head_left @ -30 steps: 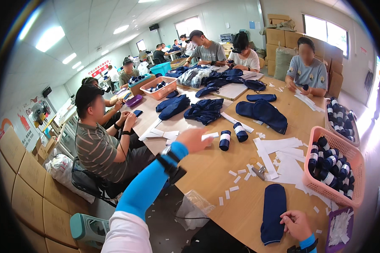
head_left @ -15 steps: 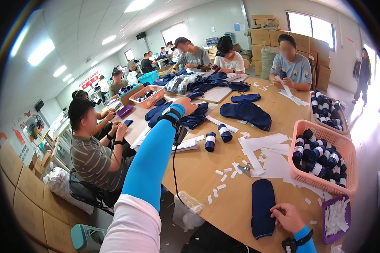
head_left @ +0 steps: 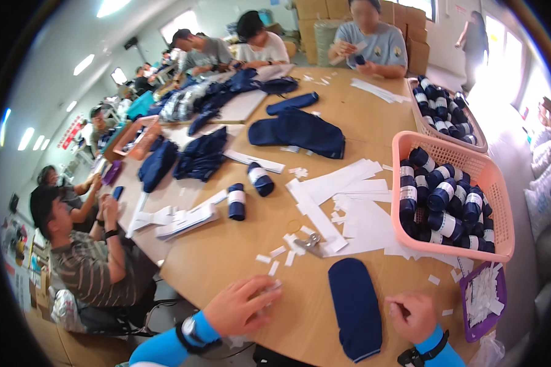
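My left hand (head_left: 245,306) hovers over the near table edge, slightly blurred, with its fingers apart and loosely bent; nothing shows clearly in them. To its right lies a flat navy fabric sleeve (head_left: 355,309) with rounded ends, not touched by either hand. On the sleeve's right side my right hand (head_left: 413,315) rests by the table surface with its fingers curled in. No object is visible in that hand. Beyond the sleeve lie a metal clip (head_left: 310,244) and several small white paper strips (head_left: 277,251). Two navy rolls with white bands (head_left: 236,202) stand farther left.
A pink basket (head_left: 502,202) of banded navy rolls stands at right, with a similar basket (head_left: 415,116) behind. A purple tray (head_left: 469,318) holds paper slips. White paper sheets (head_left: 367,226) and navy fabric pieces (head_left: 297,131) cover the middle. Co-workers sit around the table.
My left hand has come back from the far fabric pile to the near edge. My right hand has drawn off the navy sleeve and curled its fingers. The view has shifted.
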`<move>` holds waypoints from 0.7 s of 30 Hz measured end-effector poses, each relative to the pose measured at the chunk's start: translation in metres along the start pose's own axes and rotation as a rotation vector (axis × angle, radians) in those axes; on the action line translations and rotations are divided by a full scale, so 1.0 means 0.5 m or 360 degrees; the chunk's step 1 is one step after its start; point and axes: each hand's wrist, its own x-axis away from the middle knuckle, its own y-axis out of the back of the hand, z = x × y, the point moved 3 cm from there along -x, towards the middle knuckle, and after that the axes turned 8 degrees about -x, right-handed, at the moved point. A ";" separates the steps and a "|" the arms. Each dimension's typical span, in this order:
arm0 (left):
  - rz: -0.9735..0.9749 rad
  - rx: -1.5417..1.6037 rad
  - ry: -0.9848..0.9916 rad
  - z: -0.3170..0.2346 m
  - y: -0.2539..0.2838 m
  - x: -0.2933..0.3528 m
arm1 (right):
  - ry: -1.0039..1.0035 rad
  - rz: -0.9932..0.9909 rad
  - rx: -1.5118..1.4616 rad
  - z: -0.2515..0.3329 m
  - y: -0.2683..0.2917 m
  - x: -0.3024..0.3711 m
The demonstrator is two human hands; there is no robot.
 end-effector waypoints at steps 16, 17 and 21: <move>-0.0190 0.0332 0.0253 0.065 -0.012 0.022 | -0.0051 0.0139 0.0548 -0.007 -0.024 -0.024; -0.0162 0.0363 0.0259 0.059 -0.011 0.026 | -0.0018 0.0147 0.0530 -0.007 -0.028 -0.023; -0.0262 0.0529 0.0294 0.067 -0.020 0.053 | -0.0220 0.0226 0.0566 -0.012 -0.057 -0.033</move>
